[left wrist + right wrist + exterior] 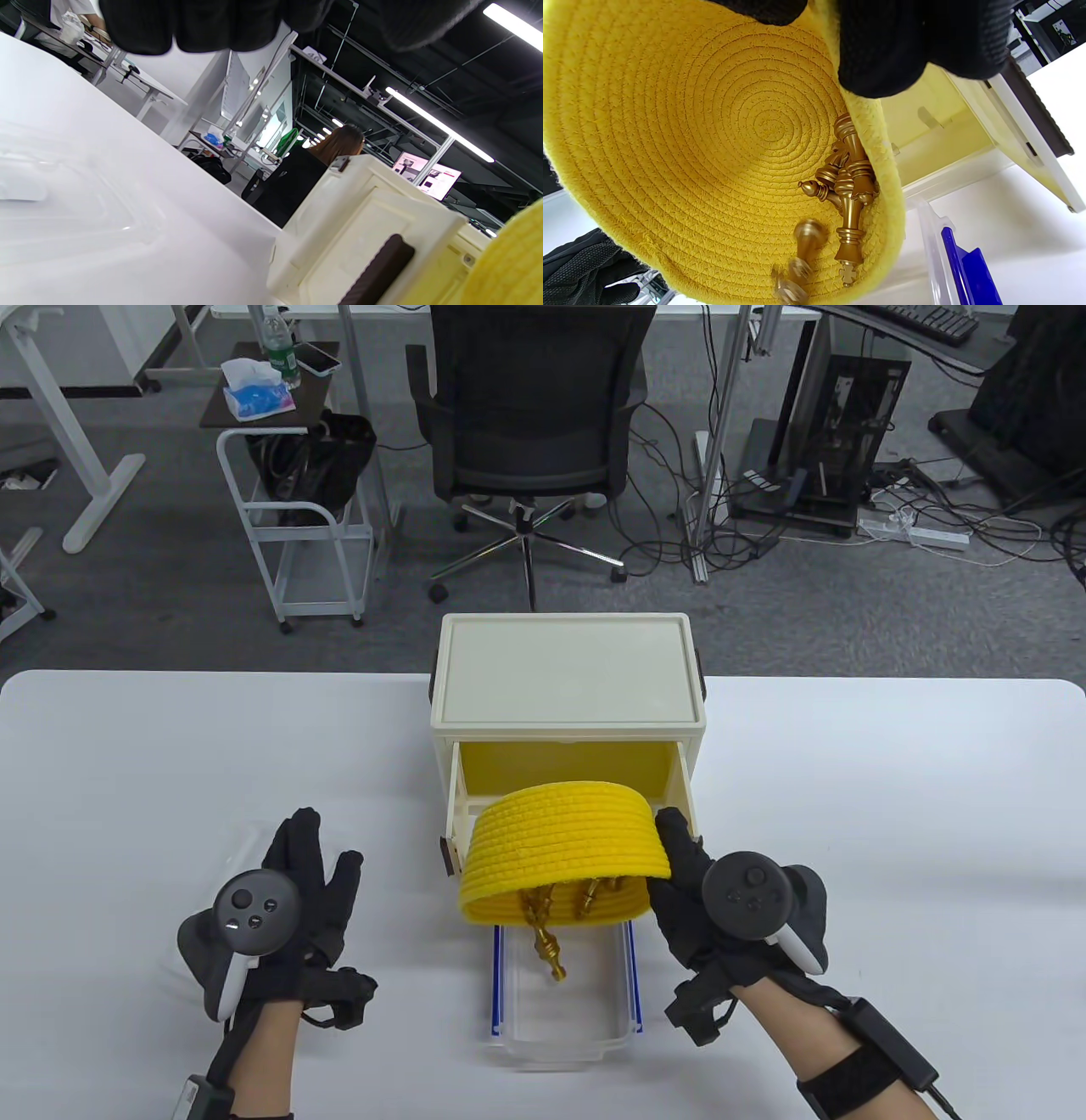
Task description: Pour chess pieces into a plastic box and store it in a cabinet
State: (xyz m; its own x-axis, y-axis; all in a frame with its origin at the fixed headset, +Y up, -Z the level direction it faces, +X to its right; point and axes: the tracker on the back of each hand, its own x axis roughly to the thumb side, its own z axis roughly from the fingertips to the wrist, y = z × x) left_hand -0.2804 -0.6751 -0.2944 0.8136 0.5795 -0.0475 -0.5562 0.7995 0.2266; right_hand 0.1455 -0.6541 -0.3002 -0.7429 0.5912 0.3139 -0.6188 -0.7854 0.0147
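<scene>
Yellow basket (564, 848) tipped, gripped by right hand (721, 899), hides clear box (560, 1027) far end; left hand (288, 891) spread on table.

The cabinet (567, 678) stands at the desk's (891, 814) far middle, its front open toward the near edge. That opening is largely blocked by the tipped basket (564, 848), held just before it by the right hand (713, 899). The box (562, 993) fills the near-middle strip under the basket. The left hand (288, 899) lies on the clear lid (85, 203) at the near left. Bare desk runs wide to the cabinet's left and right.
</scene>
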